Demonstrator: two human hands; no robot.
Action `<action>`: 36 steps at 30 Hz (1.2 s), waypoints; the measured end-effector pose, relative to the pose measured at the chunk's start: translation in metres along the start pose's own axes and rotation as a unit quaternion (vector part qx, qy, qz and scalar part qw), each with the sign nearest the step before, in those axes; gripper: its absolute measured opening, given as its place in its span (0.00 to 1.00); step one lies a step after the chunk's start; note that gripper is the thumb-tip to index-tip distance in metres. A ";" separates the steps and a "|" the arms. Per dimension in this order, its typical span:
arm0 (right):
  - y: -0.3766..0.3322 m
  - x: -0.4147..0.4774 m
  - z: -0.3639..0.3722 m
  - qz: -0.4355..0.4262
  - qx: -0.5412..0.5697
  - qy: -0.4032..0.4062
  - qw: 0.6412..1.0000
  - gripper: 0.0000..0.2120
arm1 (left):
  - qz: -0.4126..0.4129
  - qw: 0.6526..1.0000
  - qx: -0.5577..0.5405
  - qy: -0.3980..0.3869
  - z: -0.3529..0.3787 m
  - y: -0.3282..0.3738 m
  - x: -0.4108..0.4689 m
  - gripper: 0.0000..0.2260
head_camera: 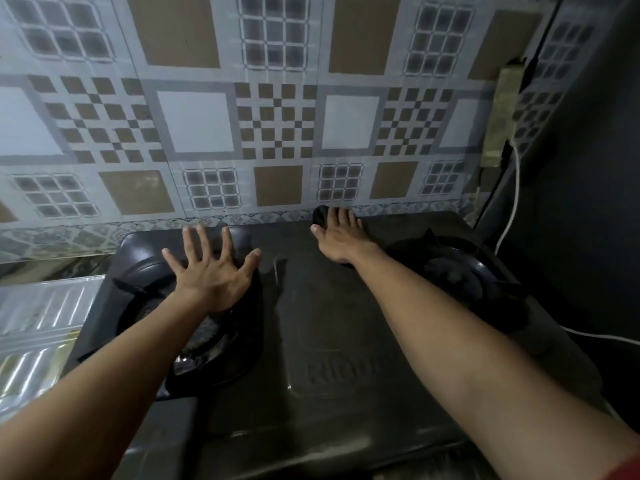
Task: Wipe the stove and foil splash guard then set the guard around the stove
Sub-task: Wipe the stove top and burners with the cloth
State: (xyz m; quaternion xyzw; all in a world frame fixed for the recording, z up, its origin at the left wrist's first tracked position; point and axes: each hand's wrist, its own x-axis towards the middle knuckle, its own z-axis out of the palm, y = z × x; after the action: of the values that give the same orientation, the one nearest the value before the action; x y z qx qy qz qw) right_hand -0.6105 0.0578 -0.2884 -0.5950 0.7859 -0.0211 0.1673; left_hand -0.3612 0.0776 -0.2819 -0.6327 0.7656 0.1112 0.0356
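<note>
Beneath my forearms lies the dark two-burner gas stove [332,327], its glossy top dim, with faint embossed lettering near its middle. My left hand [211,275] rests over the left burner [207,327], fingers [227,242] spread wide and flat, holding nothing. My right hand [341,239] reaches to the stove's back edge, fingers pressed flat on a dark cloth [322,214]. Right of that hand sits the right burner [460,271]. Left of my left hand, the ribbed foil splash guard [38,327] lies beside the stove. Beyond my fingertips rises the patterned tile wall [277,116]; far right, a white cable [514,202] hangs.
</note>
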 end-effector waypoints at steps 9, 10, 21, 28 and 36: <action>0.032 0.005 -0.011 0.106 0.022 0.017 0.994 0.39 | -0.004 0.999 0.036 -0.023 0.000 0.002 0.000 0.36; 0.034 0.005 -0.012 0.121 0.023 0.021 0.992 0.40 | -0.004 0.999 0.037 -0.027 -0.001 0.003 0.000 0.36; 0.059 0.023 -0.029 0.228 0.072 0.018 0.971 0.45 | -0.005 0.998 0.049 -0.045 -0.004 0.005 -0.001 0.35; 0.086 0.032 -0.042 0.283 0.076 0.033 0.956 0.47 | -0.004 0.997 0.061 -0.044 0.000 0.002 0.003 0.34; 0.096 0.039 -0.050 0.311 0.091 0.039 0.945 0.49 | -0.001 0.997 0.068 -0.045 -0.001 0.003 0.003 0.36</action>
State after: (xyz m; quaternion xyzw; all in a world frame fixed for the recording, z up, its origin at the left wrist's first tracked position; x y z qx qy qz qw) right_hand -0.7228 0.0411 -0.2730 -0.3017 0.9325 -0.0622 0.1884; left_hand -0.3641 0.0752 -0.2816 -0.6238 0.7684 0.0873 0.1133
